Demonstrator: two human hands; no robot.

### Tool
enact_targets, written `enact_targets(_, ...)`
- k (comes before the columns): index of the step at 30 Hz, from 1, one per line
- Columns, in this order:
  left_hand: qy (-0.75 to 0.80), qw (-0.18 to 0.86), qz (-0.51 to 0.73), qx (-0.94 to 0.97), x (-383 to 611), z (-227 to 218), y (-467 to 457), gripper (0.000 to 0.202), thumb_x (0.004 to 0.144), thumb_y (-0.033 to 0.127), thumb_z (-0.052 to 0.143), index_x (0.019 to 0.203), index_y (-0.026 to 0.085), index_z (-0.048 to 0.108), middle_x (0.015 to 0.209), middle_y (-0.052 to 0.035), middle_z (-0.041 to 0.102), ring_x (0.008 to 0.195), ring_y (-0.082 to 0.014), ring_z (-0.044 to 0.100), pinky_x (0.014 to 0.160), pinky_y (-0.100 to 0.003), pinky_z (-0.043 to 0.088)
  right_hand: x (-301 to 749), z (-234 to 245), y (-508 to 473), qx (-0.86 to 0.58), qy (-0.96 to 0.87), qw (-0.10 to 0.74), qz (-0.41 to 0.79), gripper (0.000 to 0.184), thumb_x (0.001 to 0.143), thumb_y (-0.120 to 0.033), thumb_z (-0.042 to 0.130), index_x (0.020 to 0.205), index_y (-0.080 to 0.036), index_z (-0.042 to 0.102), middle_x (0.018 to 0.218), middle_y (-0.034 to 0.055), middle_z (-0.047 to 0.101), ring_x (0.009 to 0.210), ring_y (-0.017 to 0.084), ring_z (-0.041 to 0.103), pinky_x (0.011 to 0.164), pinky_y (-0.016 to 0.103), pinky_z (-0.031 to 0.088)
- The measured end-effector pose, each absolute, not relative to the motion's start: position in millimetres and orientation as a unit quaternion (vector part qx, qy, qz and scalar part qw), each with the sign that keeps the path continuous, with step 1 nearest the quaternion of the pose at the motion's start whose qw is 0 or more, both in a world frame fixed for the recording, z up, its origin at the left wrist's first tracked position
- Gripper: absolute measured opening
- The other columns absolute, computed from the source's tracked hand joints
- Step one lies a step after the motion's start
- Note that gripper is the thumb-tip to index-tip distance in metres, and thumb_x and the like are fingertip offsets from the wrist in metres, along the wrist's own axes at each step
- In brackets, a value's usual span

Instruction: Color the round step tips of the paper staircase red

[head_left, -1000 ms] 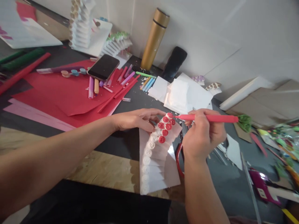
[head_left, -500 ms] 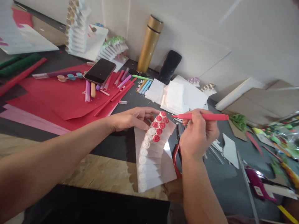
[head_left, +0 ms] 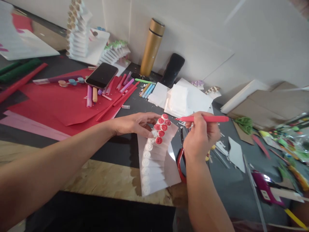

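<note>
My right hand [head_left: 201,135] grips a red felt-tip marker [head_left: 214,119] like a pen, tip pointing left. That tip is in the air, a little right of a paper craft [head_left: 154,161] with rolled rosettes along its stepped white strips. Several rosettes at its upper end are red [head_left: 164,127]; those further down are white [head_left: 146,162]. At the craft's upper left, my left hand [head_left: 140,124] is closed on it, thumb by the white rosettes and the other fingers partly hidden behind. Red-handled scissors [head_left: 181,164] lie between the craft and my right forearm.
Red paper sheets [head_left: 55,109], a phone [head_left: 102,75] and several markers lie at left. Behind are a gold bottle [head_left: 152,46], a black case [head_left: 173,70] and white paper pieces [head_left: 178,98]. A purple glue gun [head_left: 267,188] and scraps lie at right.
The camera view has shifted slightly. My left hand has tilted the craft a little, its upper end moving up and left. My right hand and the marker have moved slightly left.
</note>
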State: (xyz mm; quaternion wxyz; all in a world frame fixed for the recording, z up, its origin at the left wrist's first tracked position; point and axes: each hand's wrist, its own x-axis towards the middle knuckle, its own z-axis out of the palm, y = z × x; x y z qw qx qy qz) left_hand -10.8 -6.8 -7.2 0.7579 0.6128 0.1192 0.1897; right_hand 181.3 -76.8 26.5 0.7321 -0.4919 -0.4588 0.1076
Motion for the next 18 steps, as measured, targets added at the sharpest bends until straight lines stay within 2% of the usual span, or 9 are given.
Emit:
enact_targets(5, 0.117, 0.760, 0.202, 0.607, -9.5, -7.6, -8.3, 0.069, 0.077, 0.013, 0.072, 0.142, 0.023, 0.051, 0.141, -0.0138, 0.057, 0.122, -0.0285, 0.061, 0.099, -0.041, 0.049, 182.1, 25.9, -76.2, -0.487, -0.456, 0.737, 0.110, 0.009, 0.078, -0.021, 0.063, 0.070, -0.019, 0.063, 0.054, -0.0078, 0.051, 0.049, 0.007, 0.052, 0.053, 0.024, 0.044)
enact_targets(8, 0.118, 0.761, 0.218, 0.600, -11.0, -8.9, -5.1, 0.068, 0.074, 0.011, 0.072, 0.139, 0.024, 0.055, 0.144, -0.0127, 0.056, 0.122, -0.0277, 0.061, 0.098, -0.039, 0.050, 182.8, 26.4, -76.5, -0.488, -0.451, 0.740, 0.105, 0.009, 0.078, -0.021, 0.063, 0.070, -0.019, 0.063, 0.053, -0.0069, 0.053, 0.049, 0.007, 0.051, 0.053, 0.024, 0.043)
enact_targets(11, 0.143, 0.769, 0.246, 0.573, -13.3, -9.2, -0.3, 0.066, 0.070, 0.010, 0.072, 0.133, 0.022, 0.060, 0.139, -0.0113, 0.061, 0.114, -0.0253, 0.066, 0.092, -0.034, 0.053, 183.5, 26.9, -76.2, -0.492, -0.452, 0.737, 0.099, 0.009, 0.079, -0.022, 0.062, 0.069, -0.019, 0.062, 0.054, -0.0067, 0.054, 0.050, 0.007, 0.052, 0.053, 0.025, 0.043)
enact_targets(14, 0.185, 0.786, 0.270, 0.525, -14.9, -7.1, 2.3, 0.059, 0.071, 0.012, 0.071, 0.129, 0.019, 0.063, 0.124, -0.0110, 0.070, 0.100, -0.0227, 0.071, 0.081, -0.029, 0.056, 184.7, 27.3, -74.6, -0.483, -0.449, 0.745, 0.101, 0.009, 0.078, -0.022, 0.062, 0.070, -0.019, 0.061, 0.054, -0.0071, 0.054, 0.050, 0.007, 0.052, 0.053, 0.025, 0.043)
enact_targets(18, 0.219, 0.786, 0.277, 0.508, -15.2, -3.0, 1.5, 0.059, 0.072, 0.015, 0.073, 0.130, 0.016, 0.063, 0.114, -0.0130, 0.075, 0.085, -0.0222, 0.074, 0.073, -0.029, 0.057, 186.3, 29.7, -73.0, -0.471, -0.427, 0.765, 0.102, 0.010, 0.078, -0.021, 0.061, 0.069, -0.019, 0.060, 0.053, -0.0069, 0.055, 0.049, 0.007, 0.051, 0.052, 0.024, 0.042)
